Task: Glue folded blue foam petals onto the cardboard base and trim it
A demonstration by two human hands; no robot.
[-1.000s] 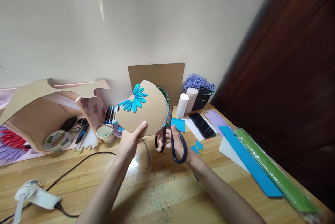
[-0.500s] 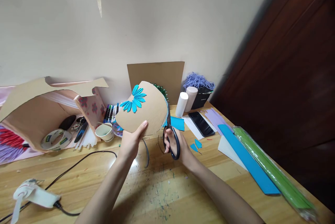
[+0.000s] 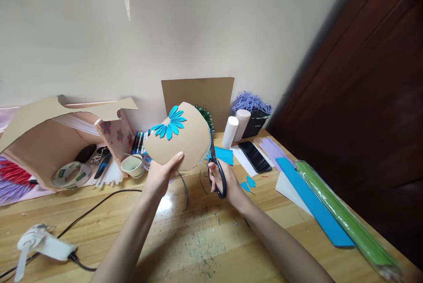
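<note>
My left hand (image 3: 162,173) grips a tan cardboard piece (image 3: 190,142) by its lower edge, thumb on the front and the other fingers behind. Blue petals (image 3: 169,125) form part of a flower at the cardboard's upper left. Black-handled scissors (image 3: 222,181) are in my right hand (image 3: 228,179), fingers through the loops. Their blades point up along the cardboard's right edge, where a thin blue rim shows. Whether the blades are closed I cannot make out. Behind the cardboard, a green fringed thing (image 3: 205,115) is partly hidden.
Left stand a cardboard box (image 3: 36,137) with a tape roll (image 3: 71,175), a paper cup (image 3: 132,166) and a corded white tool (image 3: 49,243). Rightward are white cylinders (image 3: 230,132), a phone (image 3: 254,157), blue scraps (image 3: 250,181), a blue strip (image 3: 317,203) and a green packet (image 3: 343,212).
My left hand and the cardboard have shifted slightly left. The scissors stay at the right edge, their handles a little higher and tilted slightly differently.
</note>
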